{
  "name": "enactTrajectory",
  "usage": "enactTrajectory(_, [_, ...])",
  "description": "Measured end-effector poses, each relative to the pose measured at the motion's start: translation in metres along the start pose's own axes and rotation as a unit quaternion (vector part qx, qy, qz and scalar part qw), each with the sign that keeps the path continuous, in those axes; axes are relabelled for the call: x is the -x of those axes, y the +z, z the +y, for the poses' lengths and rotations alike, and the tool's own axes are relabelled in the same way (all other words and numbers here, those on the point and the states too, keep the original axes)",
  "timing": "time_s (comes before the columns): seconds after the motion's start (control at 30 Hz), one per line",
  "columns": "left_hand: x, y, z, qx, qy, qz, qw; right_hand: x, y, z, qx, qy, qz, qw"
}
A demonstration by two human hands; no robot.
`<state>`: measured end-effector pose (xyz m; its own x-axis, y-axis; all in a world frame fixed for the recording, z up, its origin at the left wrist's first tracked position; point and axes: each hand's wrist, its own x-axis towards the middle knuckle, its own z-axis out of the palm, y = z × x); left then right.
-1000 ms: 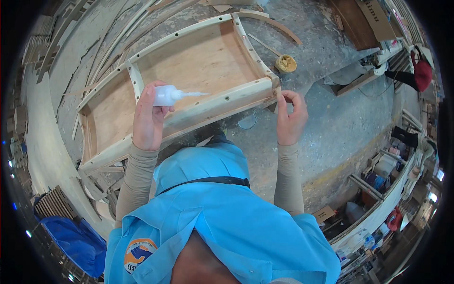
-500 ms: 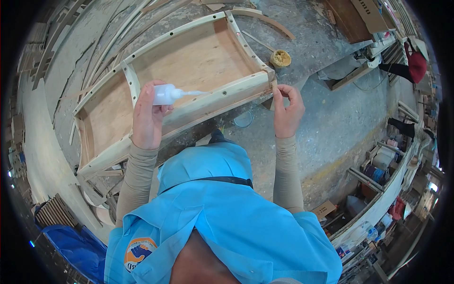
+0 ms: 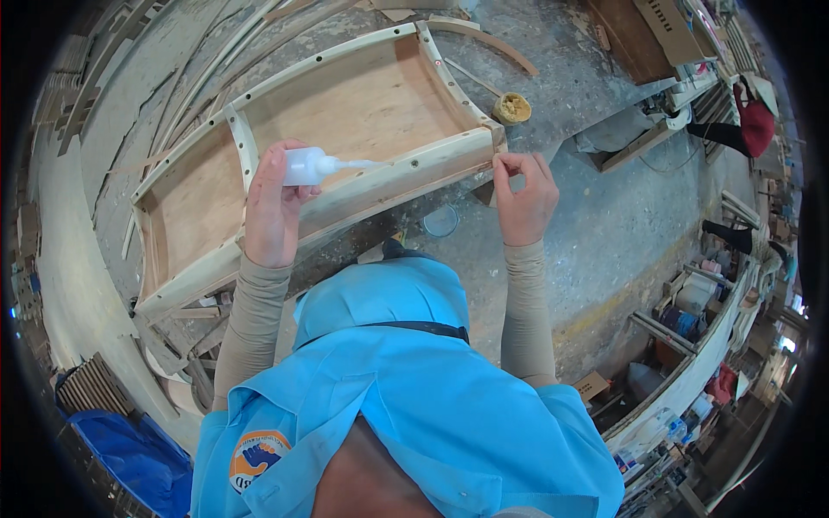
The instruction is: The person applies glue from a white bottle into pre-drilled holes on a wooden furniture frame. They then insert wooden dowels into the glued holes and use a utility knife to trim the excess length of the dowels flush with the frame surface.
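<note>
My left hand [image 3: 275, 211] is closed around a small white squeeze bottle [image 3: 304, 167] with a long narrow nozzle. The bottle lies sideways, its tip pointing right over the near rail of a wooden frame [image 3: 449, 155]. That frame is long, slightly curved and panelled inside, with dark round spots along its rails. Beside its near right corner, my right hand [image 3: 525, 200] pinches thumb and forefinger together. Whatever is between those fingertips, if anything, is too small to make out.
A small bowl of yellowish paste [image 3: 512, 108] sits past the frame's right end, with a thin stick [image 3: 473, 76] beside it. A curved wood strip [image 3: 496, 47] lies farther back. Crates of supplies [image 3: 691, 302] stand at right, and a blue sheet [image 3: 129, 457] lies at lower left.
My right hand's fingers have curled in and drawn slightly away from the frame's corner. The left hand still holds the bottle in nearly the same place.
</note>
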<state>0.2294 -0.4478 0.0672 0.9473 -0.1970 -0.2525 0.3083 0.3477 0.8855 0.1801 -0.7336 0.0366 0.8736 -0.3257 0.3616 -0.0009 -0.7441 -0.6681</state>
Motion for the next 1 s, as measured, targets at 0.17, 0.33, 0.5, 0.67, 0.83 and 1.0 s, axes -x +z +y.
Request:
enactTrajectory(0.17, [0.002,0.002,-0.001,-0.002,0.015,0.008,1.0,-0.002,0.001,-0.002,0.044,-0.023,0.0,0.999])
enactTrajectory(0.33, [0.002,0.001,-0.001,-0.005,0.018,-0.005,1.0,-0.002,0.007,-0.006,0.059,0.0,0.021,0.998])
enactTrajectory(0.5, [0.003,-0.001,-0.003,-0.003,0.016,-0.008,1.0,0.01,0.016,-0.004,0.08,-0.04,0.073,0.993])
enactTrajectory(0.67, [0.002,-0.004,-0.003,0.003,0.013,-0.021,1.0,0.03,0.016,-0.002,0.125,-0.06,0.051,0.989])
enactTrajectory(0.83, [0.001,-0.005,-0.004,0.008,0.008,-0.028,1.0,0.05,0.011,-0.002,0.17,-0.079,-0.014,0.982])
enactTrajectory(1.0, [0.0,0.002,0.0,-0.016,0.008,-0.014,1.0,0.048,0.009,0.003,0.229,-0.085,-0.049,0.968])
